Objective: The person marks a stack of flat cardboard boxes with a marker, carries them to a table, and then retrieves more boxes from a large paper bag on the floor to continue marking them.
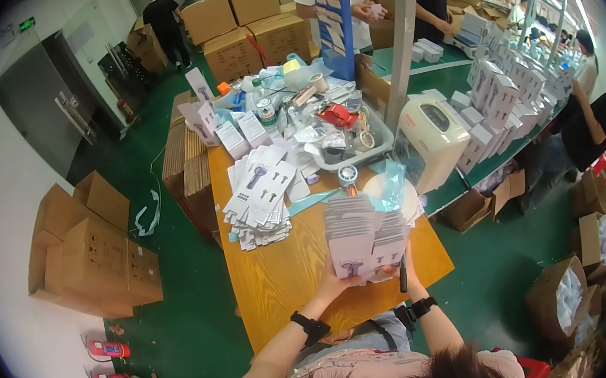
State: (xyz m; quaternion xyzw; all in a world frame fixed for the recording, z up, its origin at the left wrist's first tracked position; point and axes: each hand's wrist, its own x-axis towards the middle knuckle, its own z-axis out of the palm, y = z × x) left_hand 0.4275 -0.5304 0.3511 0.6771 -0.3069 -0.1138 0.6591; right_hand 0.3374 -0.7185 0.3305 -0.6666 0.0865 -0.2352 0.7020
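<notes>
Folded cartons (356,236), white and printed, form a two-column stack held between both hands over the near part of the desk (272,281). The left hand (339,277) grips the lower left; the right hand (409,263) bears on the opposite side, beside a slim black object (403,276); whether it is gripped cannot be told. Two-sided support presumably keeps loose layers from splaying. Loose cartons (262,182) lie overlapped to the left. Beyond, a plastic tub (350,162) holds mixed items, its walls apparently containing them.
</notes>
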